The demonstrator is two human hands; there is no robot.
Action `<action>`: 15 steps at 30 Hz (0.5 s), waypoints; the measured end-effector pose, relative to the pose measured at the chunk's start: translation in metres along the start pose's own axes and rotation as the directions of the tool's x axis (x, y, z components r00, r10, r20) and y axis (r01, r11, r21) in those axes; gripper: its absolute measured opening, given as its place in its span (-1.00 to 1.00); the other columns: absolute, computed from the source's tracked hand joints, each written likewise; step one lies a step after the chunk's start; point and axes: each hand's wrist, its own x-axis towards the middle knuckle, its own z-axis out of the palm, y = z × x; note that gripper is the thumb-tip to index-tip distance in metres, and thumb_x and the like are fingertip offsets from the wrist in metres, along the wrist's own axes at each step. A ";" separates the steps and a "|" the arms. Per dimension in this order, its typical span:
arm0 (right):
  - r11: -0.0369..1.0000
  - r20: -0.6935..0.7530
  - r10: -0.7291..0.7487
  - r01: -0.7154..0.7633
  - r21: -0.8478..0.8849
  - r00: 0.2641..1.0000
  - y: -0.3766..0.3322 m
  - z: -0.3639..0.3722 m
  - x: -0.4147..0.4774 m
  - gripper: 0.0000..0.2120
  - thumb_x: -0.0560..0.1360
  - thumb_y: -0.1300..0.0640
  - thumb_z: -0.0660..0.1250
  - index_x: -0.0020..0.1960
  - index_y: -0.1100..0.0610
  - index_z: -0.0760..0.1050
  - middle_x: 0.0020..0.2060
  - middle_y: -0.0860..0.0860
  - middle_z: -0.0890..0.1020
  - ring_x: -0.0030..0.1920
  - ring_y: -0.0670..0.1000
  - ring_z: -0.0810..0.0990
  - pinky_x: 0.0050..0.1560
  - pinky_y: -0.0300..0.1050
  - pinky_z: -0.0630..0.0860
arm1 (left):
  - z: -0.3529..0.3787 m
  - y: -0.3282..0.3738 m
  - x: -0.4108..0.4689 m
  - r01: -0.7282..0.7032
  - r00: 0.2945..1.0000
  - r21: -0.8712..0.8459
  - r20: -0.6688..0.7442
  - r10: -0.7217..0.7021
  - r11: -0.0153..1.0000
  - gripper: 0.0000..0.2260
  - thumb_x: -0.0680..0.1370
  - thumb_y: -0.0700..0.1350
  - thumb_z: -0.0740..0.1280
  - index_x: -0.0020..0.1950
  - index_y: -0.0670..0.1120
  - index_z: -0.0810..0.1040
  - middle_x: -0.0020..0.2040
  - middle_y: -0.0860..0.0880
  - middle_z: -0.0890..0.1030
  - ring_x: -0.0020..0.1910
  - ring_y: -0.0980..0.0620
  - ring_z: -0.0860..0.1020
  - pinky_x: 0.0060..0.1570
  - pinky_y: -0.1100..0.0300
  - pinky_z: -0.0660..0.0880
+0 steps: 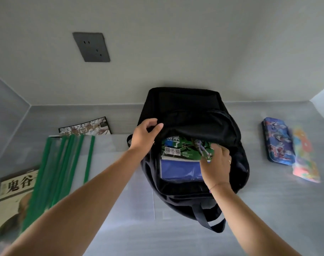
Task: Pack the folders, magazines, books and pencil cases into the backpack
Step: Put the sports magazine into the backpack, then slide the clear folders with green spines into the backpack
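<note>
Grey desk [176, 241], grey wall [176, 43], dark socket [91, 47]

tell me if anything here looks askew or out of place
Nothing is spilled or damaged. The clear folders with green spines lie fanned out and skewed, overlapping a book. The left hand holds the backpack open while the right hand pushes a green magazine in.

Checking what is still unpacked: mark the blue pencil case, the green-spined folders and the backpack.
blue pencil case [277, 141]: head view, middle of its lid.
green-spined folders [65, 163]: head view, on the fanned spines.
backpack [187, 102]: head view, upper black panel.
</note>
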 end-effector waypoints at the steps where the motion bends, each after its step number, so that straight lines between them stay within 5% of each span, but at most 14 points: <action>1: 0.992 -0.017 -0.093 0.094 0.079 0.996 -0.008 -0.001 -0.017 -0.62 0.47 0.28 0.24 0.28 0.15 0.40 0.24 0.07 0.40 0.27 0.08 0.38 0.25 -0.15 0.30 | -0.009 -0.007 -0.002 0.010 1.000 0.017 -0.029 -0.010 1.000 -0.67 0.52 0.07 0.33 0.25 0.01 0.50 0.12 0.14 0.56 0.12 0.19 0.49 0.10 0.30 0.36; 6: 0.825 0.181 -0.527 0.447 0.347 0.831 -0.059 0.039 -0.077 -0.67 0.44 0.26 0.16 0.19 0.16 0.45 0.10 0.00 0.50 0.16 -0.05 0.48 0.23 -0.23 0.41 | -0.076 -0.061 -0.025 0.153 0.966 0.059 -0.221 -0.136 0.987 -0.67 0.52 0.00 0.34 0.26 -0.05 0.50 0.26 -0.01 0.52 0.26 0.00 0.45 0.21 0.15 0.35; 10: 0.806 0.529 -0.562 0.565 0.177 0.636 -0.082 0.104 -0.101 -0.51 0.54 0.09 0.17 0.43 0.19 0.25 0.48 0.10 0.19 0.49 0.05 0.14 0.45 -0.25 0.00 | -0.139 -0.117 -0.055 0.319 0.903 0.115 -0.339 -0.265 0.941 -0.55 0.51 0.05 0.36 0.36 -0.04 0.42 0.39 -0.08 0.41 0.35 -0.09 0.37 0.35 -0.02 0.31; 15: 0.879 0.565 -0.239 0.424 -0.220 0.790 -0.082 0.165 -0.109 -0.35 0.56 -0.15 0.09 0.54 0.08 -0.02 0.55 0.07 -0.07 0.54 0.09 -0.10 0.51 0.00 -0.06 | -0.186 -0.152 -0.082 0.483 0.812 0.396 -0.536 -0.230 0.781 -0.35 0.44 0.13 0.39 0.44 -0.06 0.26 0.49 -0.14 0.19 0.45 -0.19 0.15 0.41 -0.12 0.14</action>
